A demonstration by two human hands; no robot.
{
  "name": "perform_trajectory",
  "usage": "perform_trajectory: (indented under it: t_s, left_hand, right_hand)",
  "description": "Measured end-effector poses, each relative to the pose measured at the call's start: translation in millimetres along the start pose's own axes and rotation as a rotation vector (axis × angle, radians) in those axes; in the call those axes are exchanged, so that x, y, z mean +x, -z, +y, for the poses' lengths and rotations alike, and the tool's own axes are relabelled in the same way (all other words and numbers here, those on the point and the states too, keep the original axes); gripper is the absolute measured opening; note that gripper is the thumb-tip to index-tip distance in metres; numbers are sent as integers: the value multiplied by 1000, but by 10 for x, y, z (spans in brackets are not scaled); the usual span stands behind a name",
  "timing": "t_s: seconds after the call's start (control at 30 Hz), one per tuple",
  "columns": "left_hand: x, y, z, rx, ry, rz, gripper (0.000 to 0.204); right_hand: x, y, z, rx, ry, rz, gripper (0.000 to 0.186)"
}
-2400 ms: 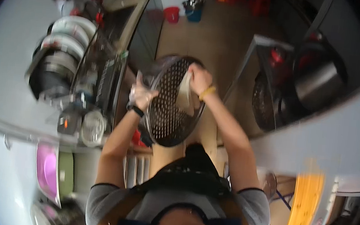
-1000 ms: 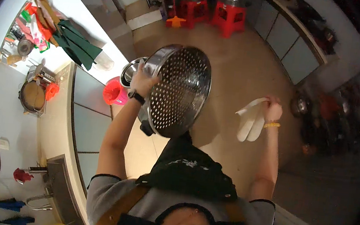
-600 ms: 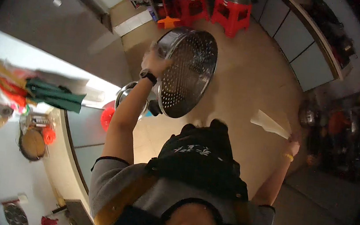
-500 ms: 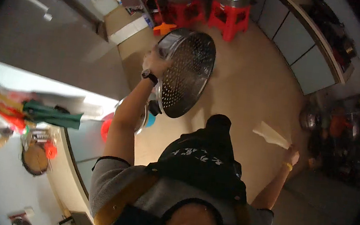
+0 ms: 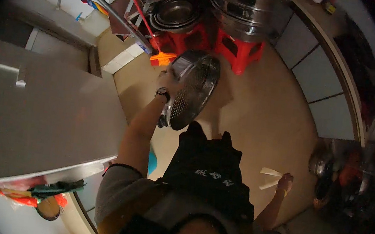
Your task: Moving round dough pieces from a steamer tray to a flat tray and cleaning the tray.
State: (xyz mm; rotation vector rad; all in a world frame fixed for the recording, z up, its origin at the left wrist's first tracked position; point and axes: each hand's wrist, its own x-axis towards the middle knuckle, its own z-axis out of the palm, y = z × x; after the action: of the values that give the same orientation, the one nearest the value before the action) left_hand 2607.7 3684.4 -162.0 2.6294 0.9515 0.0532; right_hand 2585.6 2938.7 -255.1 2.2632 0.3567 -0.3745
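Observation:
My left hand [image 5: 169,81], with a dark watch at the wrist, grips the rim of a metal steamer tier [image 5: 195,88]. The tier is round with a perforated bottom, and it hangs tilted almost on edge in front of me. Down at my right side, my right hand [image 5: 285,182] is closed on one end of a cream-coloured folded sheet [image 5: 271,172]. Two flaps of the sheet stick out to the left; whether it is cloth or paper I cannot tell.
Ahead, a tall stack of steel steamer tiers [image 5: 243,12] stands on a red stool [image 5: 240,51]. Metal basins [image 5: 176,11] rest on another red stool [image 5: 188,41]. An orange broom [image 5: 162,59] stands beside them. Cabinets [image 5: 324,77] line the right; a grey refrigerator-like cabinet [image 5: 57,120] is on the left.
I have moved forward, so the stools and steamer stack appear closer. The tier remains in my left hand, slightly lower in view. The sheet in my right hand has spread into two flaps.

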Motion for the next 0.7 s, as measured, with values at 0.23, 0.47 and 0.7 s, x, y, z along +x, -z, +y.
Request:
perform_trajectory:
  t_s: [0.23,0.47,0.7]
  left_hand:
    - [1724,-659,52,139,45,-263,107]
    - [3028,-1376,-118,365,5,-364,113]
    - [3831,-2079,-317,444,-109,-402,108]
  right_hand:
    - [483,971,-312,517,-260,71,11]
    - [882,2176,-1003,866,-348,103,18]
    - [1400,2915,-1388,1357,-511,109,17]
